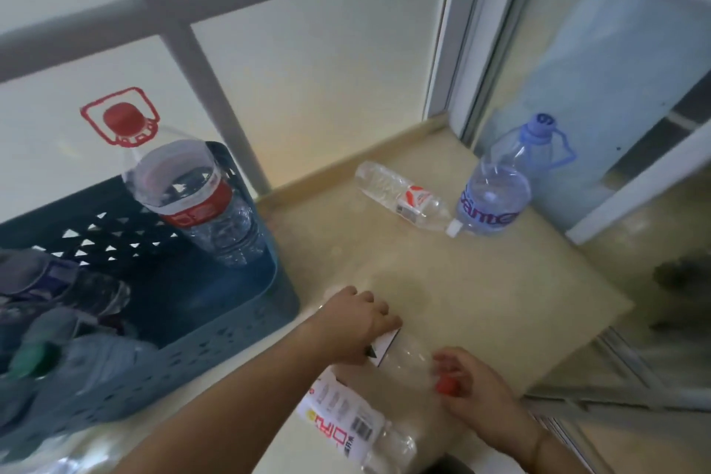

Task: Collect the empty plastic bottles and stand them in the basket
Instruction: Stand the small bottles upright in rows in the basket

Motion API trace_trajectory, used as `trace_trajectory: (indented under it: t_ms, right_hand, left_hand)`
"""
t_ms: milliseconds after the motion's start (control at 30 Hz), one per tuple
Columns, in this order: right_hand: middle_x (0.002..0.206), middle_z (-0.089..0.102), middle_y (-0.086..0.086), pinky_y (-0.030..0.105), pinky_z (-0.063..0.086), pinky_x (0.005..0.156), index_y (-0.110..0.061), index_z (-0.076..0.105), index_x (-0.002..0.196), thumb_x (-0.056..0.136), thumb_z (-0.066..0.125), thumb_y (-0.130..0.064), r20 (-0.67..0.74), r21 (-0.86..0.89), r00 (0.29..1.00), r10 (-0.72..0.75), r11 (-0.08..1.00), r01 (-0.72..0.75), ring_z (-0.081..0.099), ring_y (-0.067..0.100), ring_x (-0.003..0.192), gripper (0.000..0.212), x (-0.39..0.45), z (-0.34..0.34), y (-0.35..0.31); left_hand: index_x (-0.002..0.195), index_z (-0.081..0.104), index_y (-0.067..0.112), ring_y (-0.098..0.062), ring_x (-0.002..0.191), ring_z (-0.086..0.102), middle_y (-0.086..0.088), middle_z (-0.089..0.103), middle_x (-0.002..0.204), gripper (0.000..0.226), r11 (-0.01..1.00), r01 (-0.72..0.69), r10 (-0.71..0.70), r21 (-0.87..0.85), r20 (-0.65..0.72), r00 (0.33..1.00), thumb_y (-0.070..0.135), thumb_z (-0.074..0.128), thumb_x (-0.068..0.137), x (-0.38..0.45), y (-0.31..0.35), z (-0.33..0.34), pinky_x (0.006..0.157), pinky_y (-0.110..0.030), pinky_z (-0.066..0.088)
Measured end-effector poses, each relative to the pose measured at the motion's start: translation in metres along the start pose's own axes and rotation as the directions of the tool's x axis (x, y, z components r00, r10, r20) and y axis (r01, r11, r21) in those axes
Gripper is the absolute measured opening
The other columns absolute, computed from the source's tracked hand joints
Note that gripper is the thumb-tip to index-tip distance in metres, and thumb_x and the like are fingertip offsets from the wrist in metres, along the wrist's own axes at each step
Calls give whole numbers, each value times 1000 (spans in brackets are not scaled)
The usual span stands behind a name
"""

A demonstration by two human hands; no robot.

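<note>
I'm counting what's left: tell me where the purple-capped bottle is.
The purple-capped bottle stands upright at the counter's far right corner, touching the cap end of a small bottle lying beside it.

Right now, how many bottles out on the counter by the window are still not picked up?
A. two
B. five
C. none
A: a small clear bottle lies on its side and a big blue-capped bottle stands beside it on the counter, both untouched, while the left hand and right hand are busy with another bottle near the basket.
</note>
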State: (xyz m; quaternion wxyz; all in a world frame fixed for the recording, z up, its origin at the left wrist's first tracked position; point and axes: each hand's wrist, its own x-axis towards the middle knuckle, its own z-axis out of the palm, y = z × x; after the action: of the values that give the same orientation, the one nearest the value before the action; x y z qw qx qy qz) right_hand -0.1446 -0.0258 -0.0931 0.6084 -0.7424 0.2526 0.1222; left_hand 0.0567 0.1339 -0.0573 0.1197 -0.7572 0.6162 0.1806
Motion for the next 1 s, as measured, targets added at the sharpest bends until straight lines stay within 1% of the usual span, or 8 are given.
trace_trajectory:
  t_ms: [133,233,367,533,633,767,867,1000]
  right_hand:
    - [91,70,10,14,53,67,-29,74,93,62,80,22,-147,98,984,-104,988,119,64,2,68,60,-11,-22,-35]
    - [90,72,-1,16,56,72,-33,72,99,51,97,-25,-233,231,945,-229,931,282,67,5,75,55,-24,-34,-94]
    - [120,68,-2,35,57,92,-36,63,114,58,89,-41,-138,232,870,-473,839,492,64,20,115,63,-23,-22,-169]
    - [119,70,-6,29,60,83,-29,61,119,61,80,-68,-12,79,729,-684,726,683,67,24,113,72,-25,-1,-274]
    - [110,69,-18,23,59,81,-25,65,111,71,81,-50,140,126,623,-769,638,759,66,24,111,50,-28,29,-345]
    - [114,65,-17,36,61,73,-44,57,113,78,74,-42,275,75,424,-863,459,885,64,20,109,39,-11,114,-406]
    - [113,62,-20,22,56,75,-39,54,120,80,74,-43,406,-91,484,-775,493,865,63,8,100,45,23,181,-415]
    - [120,59,-15,11,45,76,-34,52,125,86,73,-33,513,-186,564,-647,558,809,61,8,102,45,67,251,-394]
  left_hand:
    - [137,46,28,-27,104,60,1,62,121,70,979,59,-94,-193,-180,979,40,73,74,-11,6,-15,82,-39,50]
    - [136,46,30,-21,110,60,6,62,126,75,875,63,-261,-479,-360,896,48,78,71,-32,11,-38,85,-36,52]
    - [134,46,28,-18,110,62,4,63,126,80,703,-14,-477,-711,-487,732,46,86,67,-64,15,-67,90,-39,54]
    - [136,40,32,-12,119,59,9,61,129,88,623,-92,-648,-777,-578,496,44,91,65,-138,14,-113,97,-39,51]
    - [139,41,25,-13,125,58,5,60,133,87,654,-151,-658,-742,-655,370,45,86,68,-203,-7,-142,101,-43,50]
    - [144,31,21,-28,120,61,-12,55,135,78,711,-196,-649,-675,-737,186,42,74,83,-286,-55,-147,99,-48,51]
    - [145,32,34,-25,110,66,-4,57,132,61,663,-104,-715,-741,-668,204,52,58,93,-331,-92,-129,94,-40,54]
    - [131,60,27,-7,102,68,9,69,118,38,588,238,-800,-773,-512,314,40,60,95,-356,-129,-90,90,-29,56]
